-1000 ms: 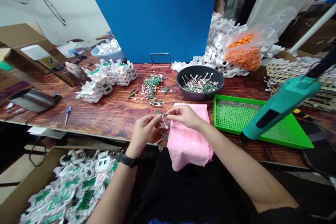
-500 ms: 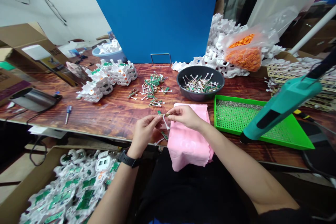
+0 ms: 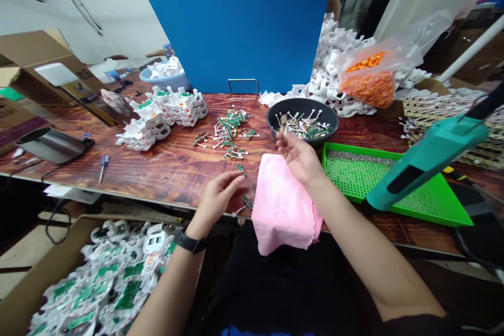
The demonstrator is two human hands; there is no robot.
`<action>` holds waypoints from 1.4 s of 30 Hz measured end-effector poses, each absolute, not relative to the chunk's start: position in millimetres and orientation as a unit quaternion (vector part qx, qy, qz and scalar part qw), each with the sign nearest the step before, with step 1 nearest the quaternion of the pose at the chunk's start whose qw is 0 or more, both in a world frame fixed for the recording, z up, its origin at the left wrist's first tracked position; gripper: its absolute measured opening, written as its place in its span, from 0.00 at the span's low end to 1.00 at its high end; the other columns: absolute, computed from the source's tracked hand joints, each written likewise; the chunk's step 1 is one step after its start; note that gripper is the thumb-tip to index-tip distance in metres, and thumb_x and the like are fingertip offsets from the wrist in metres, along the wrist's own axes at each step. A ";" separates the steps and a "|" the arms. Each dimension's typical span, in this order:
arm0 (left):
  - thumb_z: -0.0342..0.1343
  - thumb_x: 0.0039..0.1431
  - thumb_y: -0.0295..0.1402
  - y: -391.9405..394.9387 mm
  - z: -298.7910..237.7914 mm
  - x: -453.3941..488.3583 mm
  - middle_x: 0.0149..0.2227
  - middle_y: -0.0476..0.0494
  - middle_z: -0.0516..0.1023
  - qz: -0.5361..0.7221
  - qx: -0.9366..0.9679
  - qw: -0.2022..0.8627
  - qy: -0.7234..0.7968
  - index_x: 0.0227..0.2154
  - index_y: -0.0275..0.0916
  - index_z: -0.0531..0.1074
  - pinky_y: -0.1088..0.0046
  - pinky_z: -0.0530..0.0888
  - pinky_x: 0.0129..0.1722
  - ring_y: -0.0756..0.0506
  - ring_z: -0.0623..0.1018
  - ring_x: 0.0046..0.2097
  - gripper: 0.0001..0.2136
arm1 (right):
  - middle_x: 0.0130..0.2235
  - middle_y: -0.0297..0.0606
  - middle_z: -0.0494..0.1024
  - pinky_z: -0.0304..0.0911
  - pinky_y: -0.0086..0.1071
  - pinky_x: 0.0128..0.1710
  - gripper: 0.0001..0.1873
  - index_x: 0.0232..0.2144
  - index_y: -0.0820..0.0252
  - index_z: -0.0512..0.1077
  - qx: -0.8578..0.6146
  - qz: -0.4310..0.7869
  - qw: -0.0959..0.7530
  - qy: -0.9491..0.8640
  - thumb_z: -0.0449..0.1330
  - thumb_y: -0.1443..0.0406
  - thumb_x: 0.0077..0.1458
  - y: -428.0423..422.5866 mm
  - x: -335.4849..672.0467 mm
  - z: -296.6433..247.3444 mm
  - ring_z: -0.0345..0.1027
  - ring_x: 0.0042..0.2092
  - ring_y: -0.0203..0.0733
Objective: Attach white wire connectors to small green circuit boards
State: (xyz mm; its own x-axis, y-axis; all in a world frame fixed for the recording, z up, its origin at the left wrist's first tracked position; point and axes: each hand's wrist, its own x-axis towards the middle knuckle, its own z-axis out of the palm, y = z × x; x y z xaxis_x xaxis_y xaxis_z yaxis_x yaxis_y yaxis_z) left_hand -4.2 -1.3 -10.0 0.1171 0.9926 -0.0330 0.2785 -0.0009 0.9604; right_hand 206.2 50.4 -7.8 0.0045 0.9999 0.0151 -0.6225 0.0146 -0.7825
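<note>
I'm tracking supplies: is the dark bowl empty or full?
Partly filled: wired circuit boards lie in the bowl, its inner wall showing bare behind them.

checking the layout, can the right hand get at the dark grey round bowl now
Probably yes: the right hand appears close to the near rim of the dark grey round bowl; nothing visible blocks the way.

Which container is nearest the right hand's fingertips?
The dark grey round bowl: the right hand has its fingertips by the bowl's near rim, while the green rectangular tray lies farther right and the pale blue round basin far back left.
</note>
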 end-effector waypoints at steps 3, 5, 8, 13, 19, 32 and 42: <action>0.58 0.49 0.43 -9.1 -7.4 -10.5 0.38 0.41 0.76 0.292 0.661 0.434 0.538 0.42 0.38 0.72 0.73 0.71 0.30 0.47 0.75 0.32 0.19 | 0.45 0.36 0.75 0.66 0.27 0.41 0.09 0.34 0.58 0.72 -0.279 0.650 0.659 -0.257 0.55 0.62 0.54 54.8 217.7 -3.2 0.69 0.41 0.33; 0.59 0.47 0.42 -12.8 -5.8 -14.0 0.35 0.43 0.76 0.234 0.708 0.412 0.524 0.44 0.38 0.71 0.73 0.71 0.28 0.47 0.74 0.30 0.21 | 0.45 0.36 0.75 0.66 0.27 0.39 0.09 0.35 0.59 0.72 -0.280 0.666 0.643 -0.255 0.54 0.62 0.54 53.5 217.6 -2.0 0.70 0.39 0.33; 0.55 0.52 0.39 -13.8 -5.8 -18.5 0.39 0.43 0.75 0.188 0.763 0.374 0.493 0.44 0.40 0.71 0.70 0.71 0.38 0.45 0.75 0.38 0.16 | 0.38 0.38 0.78 0.66 0.27 0.32 0.08 0.36 0.61 0.71 -0.324 0.683 0.580 -0.303 0.56 0.66 0.52 47.1 207.9 -3.7 0.70 0.32 0.33; 0.50 0.56 0.40 -10.9 -9.7 -22.0 0.43 0.41 0.74 0.179 0.785 0.353 0.476 0.45 0.40 0.70 0.67 0.69 0.44 0.44 0.73 0.43 0.16 | 0.31 0.40 0.78 0.62 0.26 0.26 0.09 0.36 0.65 0.72 -0.400 0.676 0.436 -0.438 0.58 0.68 0.50 35.6 189.0 -10.2 0.67 0.26 0.31; 0.47 0.58 0.39 -9.8 -12.2 -18.7 0.42 0.41 0.75 0.203 0.777 0.327 0.498 0.42 0.39 0.72 0.66 0.69 0.46 0.43 0.73 0.44 0.15 | 0.30 0.38 0.77 0.60 0.24 0.25 0.12 0.37 0.66 0.73 -0.416 0.608 0.356 -0.575 0.62 0.69 0.46 29.7 181.5 -10.1 0.66 0.27 0.30; 0.52 0.55 0.39 -5.5 -17.4 -33.7 0.35 0.43 0.76 0.252 0.743 0.369 0.498 0.32 0.39 0.75 0.71 0.71 0.39 0.46 0.75 0.37 0.11 | 0.34 0.42 0.77 0.65 0.29 0.33 0.14 0.40 0.67 0.73 -0.406 0.566 0.352 -0.626 0.60 0.67 0.49 30.5 181.5 -16.5 0.69 0.32 0.34; 0.60 0.46 0.40 -12.5 -11.4 -36.0 0.37 0.44 0.74 0.197 0.745 0.420 0.479 0.40 0.39 0.71 0.70 0.70 0.38 0.45 0.74 0.38 0.17 | 0.40 0.43 0.78 0.65 0.32 0.41 0.14 0.40 0.64 0.74 -0.379 0.519 0.343 -0.685 0.60 0.66 0.49 30.1 181.5 -23.4 0.71 0.40 0.39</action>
